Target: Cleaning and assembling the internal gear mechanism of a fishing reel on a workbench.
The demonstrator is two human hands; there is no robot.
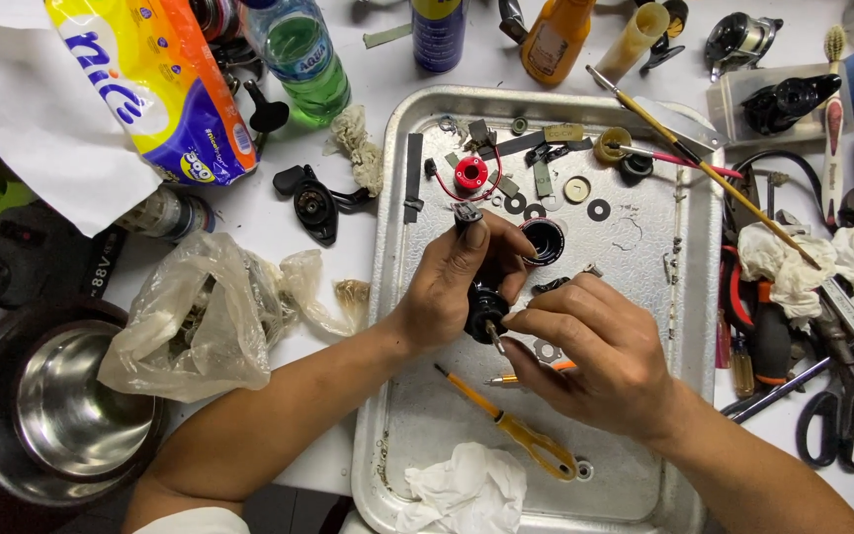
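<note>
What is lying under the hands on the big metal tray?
Under the right hand on the metal tray lies an orange-handled tool, mostly covered. A yellow screwdriver lies nearby.

The tray [664, 465] is dull silver metal on a white desk [279, 222]. The reel part [484, 302] in the left hand [457, 282] is glossy black. A red spool [470, 173] lies near the tray's far edge. The screwdriver [516, 427] has a yellow-orange handle. The crumpled tissue [467, 489] is white, the bottle [300, 54] clear green, the scissors [842, 415] black-handled, and the bowl [56, 405] shiny steel.
</note>
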